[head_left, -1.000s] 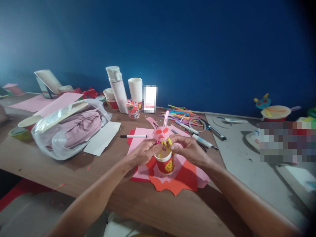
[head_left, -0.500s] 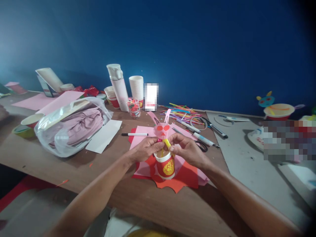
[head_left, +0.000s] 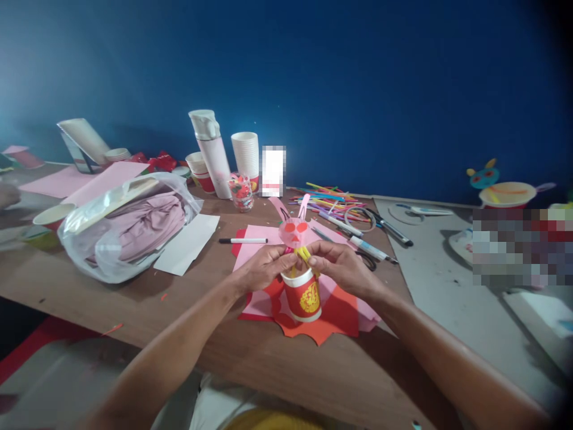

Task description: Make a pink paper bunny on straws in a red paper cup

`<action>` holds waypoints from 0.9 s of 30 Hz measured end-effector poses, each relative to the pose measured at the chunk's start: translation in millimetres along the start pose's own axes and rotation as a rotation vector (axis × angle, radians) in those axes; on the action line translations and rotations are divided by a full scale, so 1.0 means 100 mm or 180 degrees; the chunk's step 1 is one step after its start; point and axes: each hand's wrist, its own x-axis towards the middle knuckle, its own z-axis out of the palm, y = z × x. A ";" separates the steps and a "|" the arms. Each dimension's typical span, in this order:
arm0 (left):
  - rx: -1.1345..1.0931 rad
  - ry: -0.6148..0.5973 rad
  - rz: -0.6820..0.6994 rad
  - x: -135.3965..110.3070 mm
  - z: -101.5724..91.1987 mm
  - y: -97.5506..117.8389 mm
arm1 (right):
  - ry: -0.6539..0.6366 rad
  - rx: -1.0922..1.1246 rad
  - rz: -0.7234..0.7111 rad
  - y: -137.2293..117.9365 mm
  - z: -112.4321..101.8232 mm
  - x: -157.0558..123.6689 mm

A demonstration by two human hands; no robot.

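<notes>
A red paper cup [head_left: 290,303] with a white rim and yellow emblem stands slightly tilted in front of me. Just above its rim, a pink paper rabbit head [head_left: 294,237] has red eyes and two long ears. Below the head are yellow strips [head_left: 303,254] that reach down into the cup; their exact kind is unclear. My left hand [head_left: 267,266] is closed at the left, its thumb and fingers pinching the strips under the head. My right hand [head_left: 335,263] pinches the same yellow strips from the right. The fingers partly hide where the head joins them.
Under the cup lie pink paper [head_left: 255,248] and orange scalloped paper [head_left: 320,331]. Pens [head_left: 373,248] and colourful sticks [head_left: 333,200] lie behind. A plastic bag [head_left: 116,263], a flask [head_left: 213,164], stacked cups [head_left: 245,155] and a decorated cup [head_left: 505,194] stand around.
The yellow piece between my fingers has turned and now shows as narrow strips. The cup has tilted a little, its base shifting right. My view has moved slightly.
</notes>
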 end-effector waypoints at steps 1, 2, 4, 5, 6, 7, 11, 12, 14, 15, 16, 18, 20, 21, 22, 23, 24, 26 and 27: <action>0.0013 0.0029 -0.0020 0.00 0.01 0.00 | -0.0063 0.0009 0.0041 0.01 -0.02 0.01; 0.0026 0.0049 -0.0051 0.00 0.02 -0.01 | -0.0132 0.0011 0.0097 0.02 -0.04 0.01; 0.0043 0.0050 -0.0110 0.00 0.03 -0.02 | -0.0250 -0.0024 0.0198 0.03 -0.07 0.02; 0.0052 0.0036 -0.0124 0.01 0.04 -0.02 | -0.0292 -0.0068 0.0226 0.04 -0.09 0.02; 0.0073 0.0021 -0.0127 0.01 0.05 -0.02 | -0.0313 -0.0123 0.0230 0.04 -0.10 0.02; 0.0100 0.0005 -0.0118 0.01 0.05 -0.02 | -0.0323 -0.0171 0.0218 0.04 -0.10 0.02; 0.0080 -0.0002 -0.0102 0.00 0.07 0.03 | -0.0362 0.0027 0.0108 0.05 -0.06 0.02; 0.0030 0.0024 -0.0123 -0.01 0.08 0.05 | -0.0351 0.0132 0.0077 0.06 -0.04 0.01; -0.0092 0.0095 -0.0138 -0.02 0.10 0.08 | -0.0246 0.0280 -0.0009 0.07 0.01 0.00; -0.0152 0.0122 -0.0125 -0.02 0.12 0.09 | -0.0163 0.0314 -0.0065 0.07 0.04 -0.01; -0.0208 0.0141 -0.0107 -0.02 0.13 0.10 | -0.0078 0.0328 -0.0125 0.08 0.06 -0.01; -0.0323 0.0173 -0.0075 -0.01 0.14 0.10 | 0.0095 0.0270 -0.0234 0.09 0.11 -0.01; -0.0424 0.0211 -0.0069 0.00 0.15 0.09 | 0.0326 0.0090 -0.0301 0.09 0.15 -0.01; -0.0461 0.0239 -0.0064 0.01 0.15 0.08 | 0.0465 -0.0052 -0.0308 0.09 0.17 0.00; -0.0476 0.0264 -0.0056 0.02 0.15 0.08 | 0.0604 -0.0218 -0.0307 0.09 0.18 0.00; -0.0468 0.0283 -0.0053 0.03 0.14 0.07 | 0.0719 -0.0392 -0.0295 0.09 0.19 0.01; -0.0434 0.0296 -0.0051 0.03 0.14 0.06 | 0.0800 -0.0559 -0.0276 0.08 0.20 0.01; -0.0300 0.0318 -0.0031 0.04 0.13 0.05 | 0.0863 -0.0866 -0.0259 0.06 0.20 0.02; -0.0235 0.0334 -0.0019 0.04 0.12 0.05 | 0.0840 -0.0993 -0.0266 0.04 0.20 0.03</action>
